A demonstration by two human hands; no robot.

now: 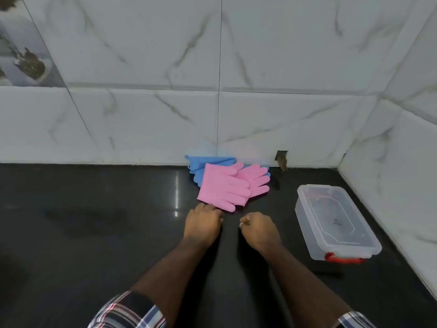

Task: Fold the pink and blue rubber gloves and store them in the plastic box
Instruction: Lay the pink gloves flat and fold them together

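Two pink rubber gloves (pixel 222 185) lie flat on the black counter, fingers pointing right, overlapping a pair of blue gloves (pixel 208 162) that rest against the wall. A clear plastic box (pixel 305 209) with a red latch stands open to the right. My left hand (pixel 203 221) sits just below the nearer pink glove's cuff with its fingers curled under, knuckles at the cuff edge, and no glove shows between the fingers. My right hand (pixel 259 229) is a loose fist on the counter between the gloves and the box, holding nothing.
The black counter (pixel 94 233) ends at white marble-patterned wall tiles behind and on the right, forming a corner beyond the box. A small broken hole (pixel 281 159) shows in the back tile near the gloves.
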